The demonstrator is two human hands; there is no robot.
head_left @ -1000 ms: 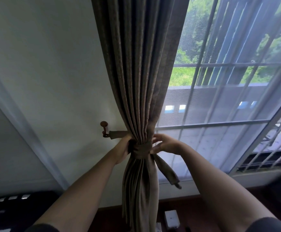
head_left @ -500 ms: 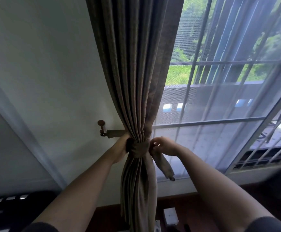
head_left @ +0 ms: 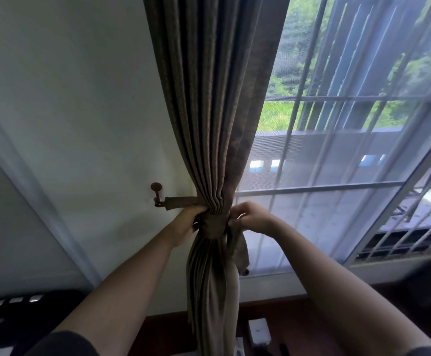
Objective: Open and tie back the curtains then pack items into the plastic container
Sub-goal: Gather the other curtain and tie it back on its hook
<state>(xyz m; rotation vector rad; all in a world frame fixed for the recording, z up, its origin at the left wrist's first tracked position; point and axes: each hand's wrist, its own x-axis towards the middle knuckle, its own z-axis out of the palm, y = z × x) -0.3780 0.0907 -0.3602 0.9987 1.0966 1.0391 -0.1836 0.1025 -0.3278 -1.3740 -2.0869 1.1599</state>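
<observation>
A brown pleated curtain (head_left: 210, 111) hangs gathered at the window's left edge. A matching fabric tieback (head_left: 213, 226) wraps its waist, and one strap runs left to a dark wall hook (head_left: 157, 194). My left hand (head_left: 186, 223) grips the curtain and band on the left side. My right hand (head_left: 251, 218) pinches the tieback's loose end (head_left: 240, 249) on the right, which dangles down with a small ring at its tip. No plastic container is in sight.
A barred window with a mesh screen (head_left: 337, 155) fills the right side. A white wall (head_left: 68, 111) lies to the left. Below are a dark object with white keys (head_left: 16, 301), a small white box (head_left: 259, 331) on the floor and a window sill (head_left: 388, 265).
My right hand has drawn the loose end closer against the curtain, so it hangs shorter and nearer the folds. The left hand keeps its hold.
</observation>
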